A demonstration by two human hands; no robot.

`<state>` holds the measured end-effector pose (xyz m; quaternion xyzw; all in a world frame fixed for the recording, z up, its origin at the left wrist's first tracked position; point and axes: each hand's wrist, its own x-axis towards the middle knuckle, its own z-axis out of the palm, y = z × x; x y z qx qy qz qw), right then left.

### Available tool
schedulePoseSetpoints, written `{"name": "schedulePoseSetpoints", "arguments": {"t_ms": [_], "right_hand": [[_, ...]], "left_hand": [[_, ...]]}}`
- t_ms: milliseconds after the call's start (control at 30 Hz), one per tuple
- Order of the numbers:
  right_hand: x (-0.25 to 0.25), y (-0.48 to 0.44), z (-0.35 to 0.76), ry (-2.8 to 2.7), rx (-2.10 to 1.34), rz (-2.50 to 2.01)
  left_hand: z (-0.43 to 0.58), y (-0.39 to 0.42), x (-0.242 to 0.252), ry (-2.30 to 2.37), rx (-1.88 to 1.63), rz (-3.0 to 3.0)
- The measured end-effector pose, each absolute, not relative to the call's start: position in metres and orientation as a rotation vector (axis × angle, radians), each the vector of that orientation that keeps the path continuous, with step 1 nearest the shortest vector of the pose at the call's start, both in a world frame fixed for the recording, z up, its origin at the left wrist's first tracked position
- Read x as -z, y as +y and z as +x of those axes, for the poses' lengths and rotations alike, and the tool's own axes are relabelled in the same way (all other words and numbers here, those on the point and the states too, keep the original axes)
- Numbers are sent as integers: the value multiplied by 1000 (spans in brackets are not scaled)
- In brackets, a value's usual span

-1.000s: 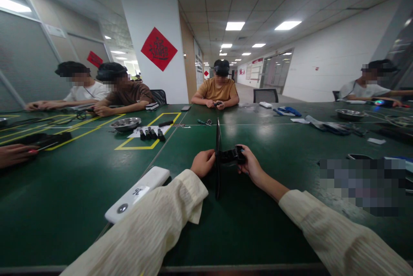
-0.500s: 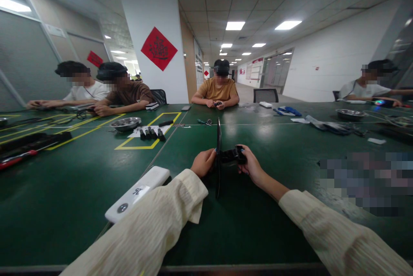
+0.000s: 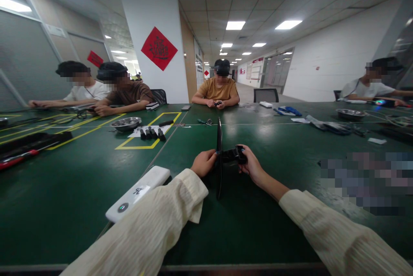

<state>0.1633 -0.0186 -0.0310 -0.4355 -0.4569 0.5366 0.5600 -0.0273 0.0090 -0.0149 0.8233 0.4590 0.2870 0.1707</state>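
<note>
In the middle of the head view, a thin black panel [image 3: 220, 177] stands nearly upright, seen almost edge-on. My left hand [image 3: 204, 163] grips its left side, the thumb pressed against it. Out from the panel's right face sticks a black bracket-like part [image 3: 229, 154], whose exact kind I cannot make out. My right hand [image 3: 251, 165] is closed around the outer end of this part. A white power bank [image 3: 138, 194] with a handwritten label and a small round display lies beside my left forearm.
A metal bowl [image 3: 126, 124] and several short black cylinders [image 3: 152, 134] are at the left on the green table [image 3: 271, 237]. Pliers [image 3: 205, 122] lie beyond the panel. Gloves [image 3: 327, 124] and another bowl [image 3: 351, 114] are at the right. Several people sit around the table.
</note>
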Motion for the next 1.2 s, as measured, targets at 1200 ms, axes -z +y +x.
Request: {"name": "schedulePoseSetpoints", "arguments": {"t_ms": [1200], "right_hand": [[29, -21, 163, -1009, -1296, -978]], "left_hand": [[-24, 7, 15, 1397, -723, 2373]]}}
